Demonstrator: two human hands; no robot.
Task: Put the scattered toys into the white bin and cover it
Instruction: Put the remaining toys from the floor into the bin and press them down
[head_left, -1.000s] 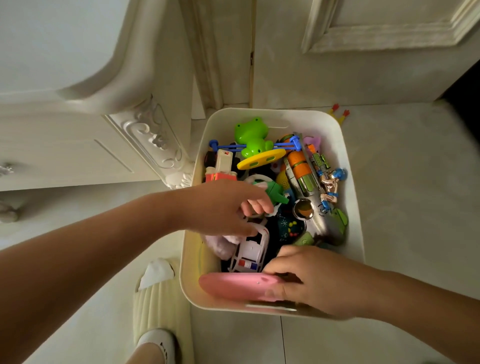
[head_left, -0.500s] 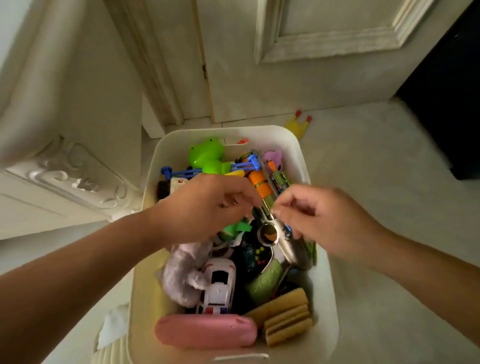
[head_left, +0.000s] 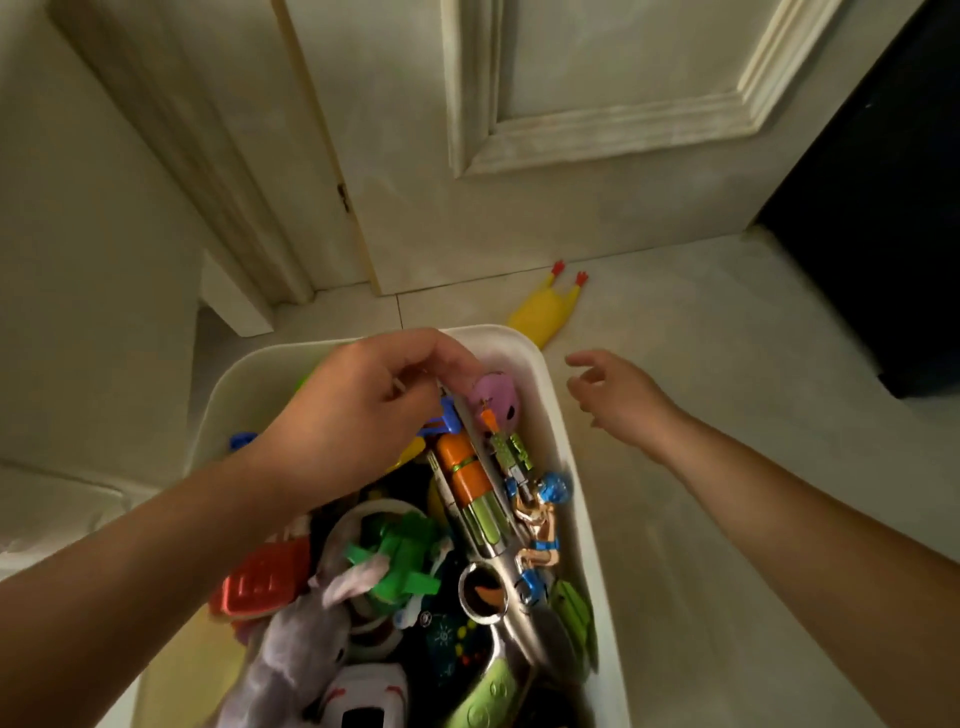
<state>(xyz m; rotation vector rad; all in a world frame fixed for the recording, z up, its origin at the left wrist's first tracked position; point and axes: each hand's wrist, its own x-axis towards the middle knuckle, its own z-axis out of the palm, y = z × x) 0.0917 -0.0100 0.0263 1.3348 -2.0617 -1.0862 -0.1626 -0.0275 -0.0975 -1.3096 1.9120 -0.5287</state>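
Observation:
The white bin (head_left: 567, 441) stands on the floor below me, packed with toys. Among them are a silver and orange toy gun (head_left: 480, 512), a pink head (head_left: 494, 399), a grey plush rabbit (head_left: 298, 654) and a white car (head_left: 363, 696). My left hand (head_left: 353, 415) hovers over the bin's far end, fingers curled down at the gun's tip and a blue rod toy (head_left: 439, 423). Whether it grips either is hidden. My right hand (head_left: 618, 400) is outside the bin's right wall, empty, fingers spread. A yellow rubber chicken (head_left: 545, 312) lies on the floor just beyond the bin. No lid is visible.
A closed cream door (head_left: 571, 130) rises right behind the bin and the chicken. Pale furniture (head_left: 78, 234) stands close on the left. A dark opening (head_left: 883, 208) is at the far right. Light floor tiles (head_left: 753, 415) stretch to the right of the bin.
My right hand has left the toys in the bin and moved out over the right wall, opening up. My left hand has slid toward the bin's far end. My view has tilted forward.

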